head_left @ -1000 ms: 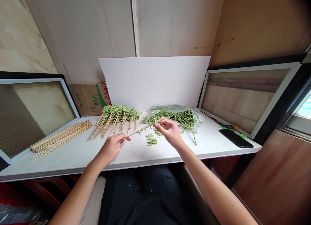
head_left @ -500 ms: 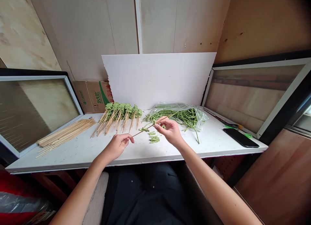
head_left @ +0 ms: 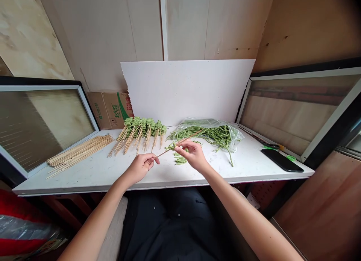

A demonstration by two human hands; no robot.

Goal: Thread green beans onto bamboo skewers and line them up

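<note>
My left hand [head_left: 141,167] pinches the lower end of a thin wooden skewer [head_left: 163,154], which slants up to the right. Green bean pieces [head_left: 170,146] are threaded on its middle. Around these pieces the fingers of my right hand [head_left: 192,154] are closed, and the skewer's tip sticks out beyond them. Below that hand lie several short cut bean pieces [head_left: 180,161], partly covered by it. Behind, a clear plastic bag [head_left: 234,135] holds long green beans [head_left: 210,134]. Finished bean skewers [head_left: 143,127] rest in a pile left of the bag.
Bare skewers [head_left: 80,152] lie in a heap on the white table [head_left: 118,178] at left. A black phone [head_left: 282,160] is near the right edge, with scissors [head_left: 267,143] behind it. A cardboard box [head_left: 109,110] and a white board [head_left: 186,90] stand at the back.
My right hand has slid down the skewer towards my left hand, bringing the upper bean piece against the lower one. The view has shifted slightly.
</note>
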